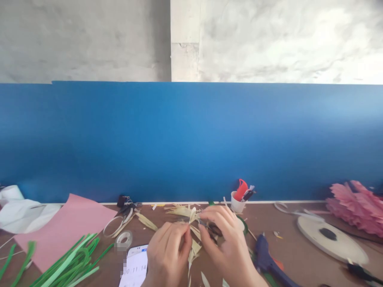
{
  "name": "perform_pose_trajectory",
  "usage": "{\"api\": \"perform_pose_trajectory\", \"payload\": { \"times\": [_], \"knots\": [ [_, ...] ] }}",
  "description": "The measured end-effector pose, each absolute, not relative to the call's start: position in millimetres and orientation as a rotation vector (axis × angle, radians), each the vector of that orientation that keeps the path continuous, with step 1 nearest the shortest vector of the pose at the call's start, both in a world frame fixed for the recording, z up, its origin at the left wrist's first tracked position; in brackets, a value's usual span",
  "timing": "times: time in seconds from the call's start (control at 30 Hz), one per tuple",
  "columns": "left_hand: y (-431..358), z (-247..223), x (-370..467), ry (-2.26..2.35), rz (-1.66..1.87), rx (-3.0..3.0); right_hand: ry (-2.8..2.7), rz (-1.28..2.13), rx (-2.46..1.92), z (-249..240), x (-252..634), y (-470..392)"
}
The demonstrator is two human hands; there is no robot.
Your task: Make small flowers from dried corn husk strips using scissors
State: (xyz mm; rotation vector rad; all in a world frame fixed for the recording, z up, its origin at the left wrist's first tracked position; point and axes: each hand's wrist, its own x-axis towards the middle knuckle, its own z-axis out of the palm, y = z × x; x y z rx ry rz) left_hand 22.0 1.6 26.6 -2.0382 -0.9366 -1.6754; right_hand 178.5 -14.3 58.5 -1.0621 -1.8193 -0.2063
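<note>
A small pale husk-like piece [193, 214] is pinched between my two hands above the table. My left hand [171, 252] has its thumb and fingers pressed together at the lower left side of the piece. My right hand [223, 239] holds the upper right side of it between thumb and forefinger. Dry pale strips [195, 248] hang or lie just below and between the hands. Dark-handled scissors [214, 229] lie partly hidden behind my right hand.
Left are green stems [73, 259], pink paper [72, 227], a tape roll [123, 240] and a phone [134, 268]. Right are a white cup [238, 202] of tools, a blue glue gun [263, 251], an oval white device [332, 240] and pink ruffled material [356, 207]. A blue panel [191, 139] stands behind.
</note>
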Motion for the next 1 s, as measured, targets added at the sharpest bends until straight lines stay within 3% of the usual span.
{"api": "perform_pose_trajectory", "payload": {
  "times": [0.43, 1.0],
  "knots": [
    [0.2, 22.6, 24.1, -0.932, -1.655, -2.059, -1.836, -0.354, -1.113, 54.2, 175.1, -11.6],
    [-1.0, 19.5, 24.8, -0.849, -1.657, -2.094, -1.651, -0.287, -1.089, 48.7, 155.5, -14.0]
  ]
}}
